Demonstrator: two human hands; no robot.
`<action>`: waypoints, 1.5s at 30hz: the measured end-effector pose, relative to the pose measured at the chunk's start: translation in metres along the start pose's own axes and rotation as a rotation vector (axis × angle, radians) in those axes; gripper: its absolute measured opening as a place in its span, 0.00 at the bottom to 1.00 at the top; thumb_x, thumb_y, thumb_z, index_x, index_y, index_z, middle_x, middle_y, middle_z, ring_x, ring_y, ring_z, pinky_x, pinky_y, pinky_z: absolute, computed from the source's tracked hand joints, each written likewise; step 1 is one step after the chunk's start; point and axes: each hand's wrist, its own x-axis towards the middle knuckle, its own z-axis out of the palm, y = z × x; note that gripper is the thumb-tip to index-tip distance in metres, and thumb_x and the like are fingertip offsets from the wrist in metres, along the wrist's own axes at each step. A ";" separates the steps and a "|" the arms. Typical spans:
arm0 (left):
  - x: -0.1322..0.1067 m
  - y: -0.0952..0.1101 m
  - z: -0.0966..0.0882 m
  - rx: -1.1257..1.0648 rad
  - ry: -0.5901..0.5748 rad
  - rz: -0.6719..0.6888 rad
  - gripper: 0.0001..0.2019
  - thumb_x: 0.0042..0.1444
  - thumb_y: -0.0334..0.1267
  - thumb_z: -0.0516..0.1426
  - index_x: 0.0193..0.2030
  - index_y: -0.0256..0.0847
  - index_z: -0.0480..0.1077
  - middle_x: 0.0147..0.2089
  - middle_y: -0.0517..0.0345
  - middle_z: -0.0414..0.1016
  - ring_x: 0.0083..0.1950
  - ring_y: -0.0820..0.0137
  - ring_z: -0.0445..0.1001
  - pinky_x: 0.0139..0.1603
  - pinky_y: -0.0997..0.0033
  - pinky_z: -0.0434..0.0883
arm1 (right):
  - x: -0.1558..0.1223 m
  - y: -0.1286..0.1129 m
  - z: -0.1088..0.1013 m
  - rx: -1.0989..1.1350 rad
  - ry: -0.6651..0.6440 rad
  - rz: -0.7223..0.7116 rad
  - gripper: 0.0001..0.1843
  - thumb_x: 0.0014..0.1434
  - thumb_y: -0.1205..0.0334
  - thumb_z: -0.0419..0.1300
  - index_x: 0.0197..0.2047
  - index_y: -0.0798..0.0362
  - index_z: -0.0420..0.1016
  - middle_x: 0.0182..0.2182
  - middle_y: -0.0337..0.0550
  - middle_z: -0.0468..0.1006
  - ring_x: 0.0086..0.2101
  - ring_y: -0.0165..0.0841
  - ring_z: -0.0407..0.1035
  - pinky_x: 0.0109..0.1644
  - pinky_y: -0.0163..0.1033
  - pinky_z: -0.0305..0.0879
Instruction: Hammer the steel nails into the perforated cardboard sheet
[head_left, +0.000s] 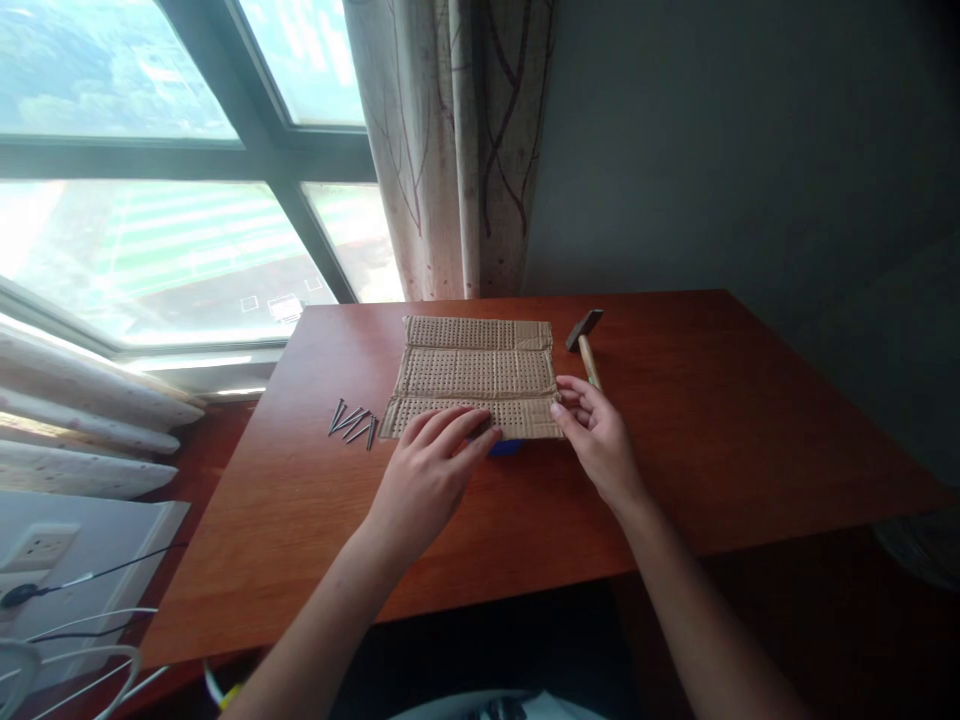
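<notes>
A brown cardboard sheet (476, 372) full of small holes lies flat on the reddish wooden table (720, 420). My left hand (427, 470) rests on its near edge with the fingers stretched out flat. My right hand (596, 430) touches the sheet's near right corner, fingers loosely apart, holding nothing. A blue object (506, 448) peeks out from under the near edge between my hands. Several nails (354, 420) lie in a small pile left of the sheet. A hammer (585, 345) with a wooden handle lies just right of the sheet, beyond my right hand.
A window (165, 200) and a patterned curtain (450, 150) stand behind the table's far edge. A grey wall (750, 150) is at the right. A wall socket (41, 545) and cables (75, 620) are at the lower left, beside the table.
</notes>
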 end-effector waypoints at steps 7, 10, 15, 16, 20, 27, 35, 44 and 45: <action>0.004 0.009 0.004 0.015 0.033 -0.041 0.18 0.63 0.28 0.54 0.57 0.46 0.73 0.60 0.53 0.75 0.58 0.59 0.72 0.56 0.55 0.68 | 0.011 0.002 -0.002 -0.034 0.018 -0.026 0.21 0.58 0.53 0.63 0.54 0.49 0.73 0.47 0.47 0.76 0.37 0.34 0.73 0.39 0.39 0.72; 0.006 0.012 0.005 0.021 0.048 -0.057 0.18 0.63 0.27 0.54 0.56 0.46 0.73 0.60 0.54 0.75 0.58 0.59 0.72 0.55 0.55 0.68 | 0.013 0.001 -0.002 -0.043 0.015 -0.027 0.21 0.58 0.53 0.63 0.54 0.49 0.73 0.47 0.48 0.76 0.37 0.34 0.74 0.39 0.39 0.73; 0.008 0.013 0.003 0.023 0.063 -0.063 0.16 0.63 0.28 0.55 0.54 0.45 0.73 0.58 0.54 0.76 0.57 0.59 0.73 0.55 0.56 0.68 | 0.011 -0.001 -0.002 -0.058 0.017 -0.039 0.21 0.59 0.53 0.63 0.54 0.50 0.73 0.48 0.49 0.76 0.38 0.34 0.74 0.41 0.41 0.73; 0.008 0.013 0.003 0.022 0.066 -0.061 0.15 0.64 0.28 0.55 0.54 0.45 0.73 0.58 0.54 0.76 0.57 0.60 0.73 0.55 0.56 0.68 | 0.010 -0.002 -0.001 -0.061 0.020 -0.039 0.21 0.59 0.53 0.63 0.54 0.50 0.73 0.48 0.49 0.76 0.38 0.34 0.74 0.41 0.41 0.73; 0.007 0.013 0.002 0.015 0.086 -0.061 0.14 0.65 0.29 0.53 0.54 0.44 0.73 0.57 0.53 0.77 0.57 0.60 0.73 0.55 0.57 0.67 | 0.008 -0.006 -0.001 -0.062 0.022 -0.042 0.22 0.58 0.53 0.63 0.55 0.49 0.73 0.48 0.49 0.77 0.40 0.35 0.74 0.43 0.41 0.73; 0.005 0.013 0.004 0.006 0.087 -0.069 0.14 0.64 0.29 0.54 0.54 0.44 0.73 0.57 0.55 0.77 0.57 0.60 0.73 0.56 0.56 0.66 | 0.007 0.000 0.001 -0.041 0.006 -0.032 0.20 0.59 0.53 0.62 0.54 0.49 0.73 0.48 0.48 0.77 0.40 0.36 0.74 0.41 0.41 0.74; 0.006 0.019 0.003 0.013 0.059 -0.110 0.15 0.63 0.28 0.54 0.53 0.44 0.73 0.58 0.53 0.76 0.58 0.59 0.71 0.57 0.54 0.65 | -0.003 -0.024 0.001 -0.428 0.075 -0.419 0.14 0.63 0.60 0.59 0.51 0.44 0.75 0.50 0.47 0.75 0.52 0.42 0.69 0.57 0.52 0.68; 0.001 0.021 0.006 -0.007 0.066 -0.128 0.17 0.63 0.29 0.53 0.57 0.43 0.71 0.60 0.52 0.74 0.61 0.58 0.69 0.59 0.54 0.64 | -0.012 -0.032 0.014 -0.581 -0.088 -0.527 0.11 0.60 0.64 0.61 0.45 0.44 0.78 0.50 0.46 0.74 0.53 0.44 0.66 0.60 0.54 0.66; 0.001 0.021 0.005 -0.011 0.058 -0.131 0.17 0.63 0.29 0.53 0.57 0.43 0.71 0.60 0.51 0.74 0.61 0.57 0.68 0.60 0.53 0.64 | -0.012 -0.031 0.014 -0.595 -0.088 -0.528 0.11 0.60 0.65 0.61 0.45 0.44 0.78 0.50 0.46 0.74 0.53 0.44 0.66 0.60 0.54 0.66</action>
